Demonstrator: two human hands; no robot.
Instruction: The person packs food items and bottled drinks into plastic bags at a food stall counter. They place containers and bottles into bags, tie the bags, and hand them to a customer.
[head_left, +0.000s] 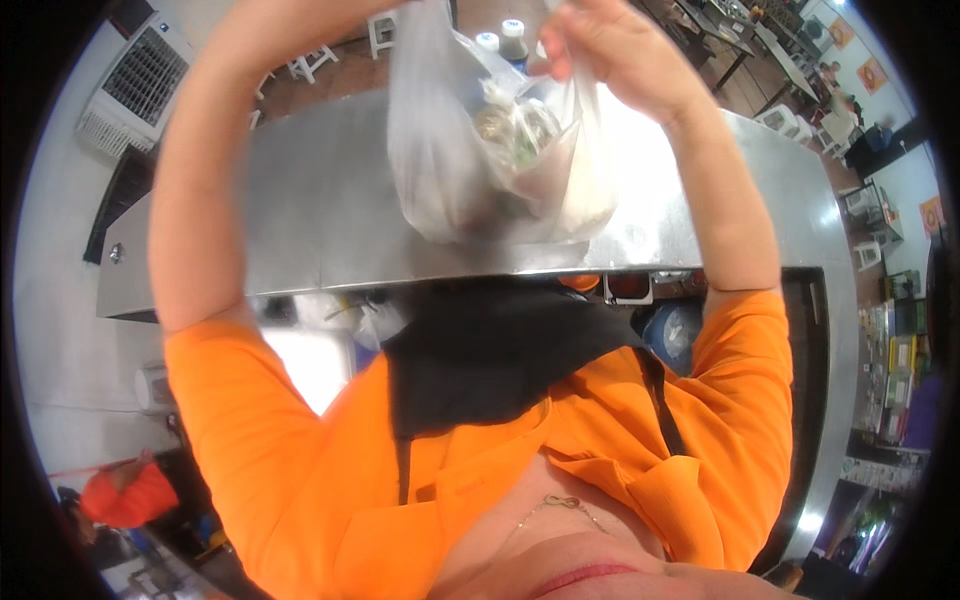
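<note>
A translucent white plastic carrier bag (442, 150) hangs upright over the near part of a stainless steel counter (322, 195). Inside it, near its mouth, shows a knotted clear bag (525, 124) with brownish and green contents. My right hand (611, 56) holds the carrier bag's right handle, its fingers curled at the top. My left forearm reaches to the top edge beside the bag's left side, but my left hand is out of view. Behind the bag stand bottles with white caps (513, 30), partly hidden by it.
Under the counter's near edge are an orange bowl (580, 282), a metal container (628, 288) and a blue tub (667, 334). White plastic stools (311, 64) stand beyond the counter. At lower left is a person in an orange-red top (131, 491); seated people are at far right.
</note>
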